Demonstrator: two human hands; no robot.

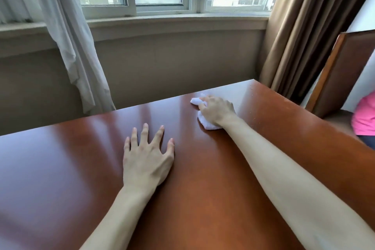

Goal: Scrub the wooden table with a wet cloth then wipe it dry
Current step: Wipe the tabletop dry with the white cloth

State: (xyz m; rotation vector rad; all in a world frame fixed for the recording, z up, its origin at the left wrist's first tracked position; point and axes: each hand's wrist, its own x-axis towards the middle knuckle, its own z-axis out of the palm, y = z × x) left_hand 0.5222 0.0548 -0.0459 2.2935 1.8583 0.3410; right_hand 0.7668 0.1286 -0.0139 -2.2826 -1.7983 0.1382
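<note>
From the head view, the right hand (pixel 217 110) reaches toward the upper right of the frame, its fingers curled round a bunched white cloth (pixel 205 122), pressing it onto the tabletop (pixel 71 158) near the far edge. The left hand (pixel 146 158) lies flat at centre, fingers spread and straight, likely bracing the reach.

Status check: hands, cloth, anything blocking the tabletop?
Right hand grips white cloth, far right corner of wooden table. Left hand flat, fingers spread, bracing mid-table. Nothing in the way.
</note>
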